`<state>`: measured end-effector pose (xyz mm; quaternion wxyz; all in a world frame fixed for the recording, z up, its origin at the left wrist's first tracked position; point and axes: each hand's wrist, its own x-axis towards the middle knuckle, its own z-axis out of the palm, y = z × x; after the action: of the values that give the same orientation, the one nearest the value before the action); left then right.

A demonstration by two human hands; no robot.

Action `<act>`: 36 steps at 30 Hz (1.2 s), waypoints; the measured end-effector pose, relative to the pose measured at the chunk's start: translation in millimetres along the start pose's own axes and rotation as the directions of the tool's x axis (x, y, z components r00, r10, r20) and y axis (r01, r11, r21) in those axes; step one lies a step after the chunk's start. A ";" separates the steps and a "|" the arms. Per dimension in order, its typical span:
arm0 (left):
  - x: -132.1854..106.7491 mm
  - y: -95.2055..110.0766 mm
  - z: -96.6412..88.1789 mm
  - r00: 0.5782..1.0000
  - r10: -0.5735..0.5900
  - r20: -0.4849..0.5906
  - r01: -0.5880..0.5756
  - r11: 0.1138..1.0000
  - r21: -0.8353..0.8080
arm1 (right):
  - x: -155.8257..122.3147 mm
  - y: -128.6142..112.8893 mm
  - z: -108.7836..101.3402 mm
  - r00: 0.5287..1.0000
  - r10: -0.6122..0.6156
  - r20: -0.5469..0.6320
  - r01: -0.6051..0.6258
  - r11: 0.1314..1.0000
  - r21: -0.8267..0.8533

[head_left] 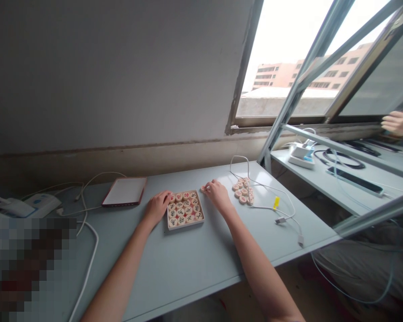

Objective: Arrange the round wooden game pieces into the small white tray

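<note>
A shallow wooden tray (185,225) lies on the pale blue table (195,264), filled with several round wooden chess pieces marked in red and black. My left hand (158,206) rests against the tray's left edge, fingers curled at its top left corner. My right hand (216,195) lies just right of the tray, its fingertips pinched on one chess piece (204,188) at the tray's top right corner. A loose cluster of more chess pieces (243,190) lies on the table to the right of that hand.
A tablet in a red case (125,192) lies left of the tray. White cables (272,206) with plugs run across the table's right part. A power strip and chargers sit at far left. Another person's hand (399,123) shows at the right edge over a second table.
</note>
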<state>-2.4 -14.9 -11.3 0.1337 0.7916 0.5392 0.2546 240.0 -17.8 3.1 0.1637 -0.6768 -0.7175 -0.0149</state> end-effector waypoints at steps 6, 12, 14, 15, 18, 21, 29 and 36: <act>1.6 -2.9 3.4 1.000 -0.001 -0.001 0.001 1.000 0.008 | 1.4 -3.3 3.1 0.993 -0.090 -0.078 0.089 0.996 -0.021; 0.3 -2.1 1.9 1.000 0.016 -0.002 -0.016 1.000 0.004 | -1.0 -8.1 -9.8 0.953 -0.266 -0.142 0.288 0.942 0.173; -0.3 -1.8 1.3 1.000 0.012 -0.002 -0.012 1.000 0.000 | -3.1 -11.3 -11.7 0.935 -0.330 -0.129 0.352 0.909 0.222; -0.6 -1.8 1.2 1.000 0.010 -0.002 -0.010 1.000 -0.005 | -4.1 -12.6 -11.9 0.932 -0.343 -0.121 0.362 0.904 0.228; -0.7 -2.2 1.4 1.000 0.014 -0.005 -0.014 0.999 -0.035 | -5.9 -14.6 -10.7 0.933 -0.346 -0.102 0.360 0.906 0.220; -0.5 -2.4 1.7 1.000 0.021 0.000 -0.021 0.998 -0.052 | -6.1 -13.9 -10.8 0.934 -0.347 -0.086 0.357 0.906 0.228; -0.4 -0.5 0.8 1.000 -0.002 0.014 0.003 0.998 -0.067 | -5.1 -13.4 -15.5 0.934 -0.353 -0.054 0.355 0.899 0.257; -1.2 -1.0 0.6 1.000 0.005 -0.004 -0.005 0.999 -0.047 | -2.5 11.1 -15.0 0.991 -0.134 -0.001 0.133 0.979 0.158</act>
<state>-3.2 -15.6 -12.6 0.1506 0.7890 0.5313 0.2692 254.2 -22.9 14.5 0.2120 -0.6122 -0.7610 0.0340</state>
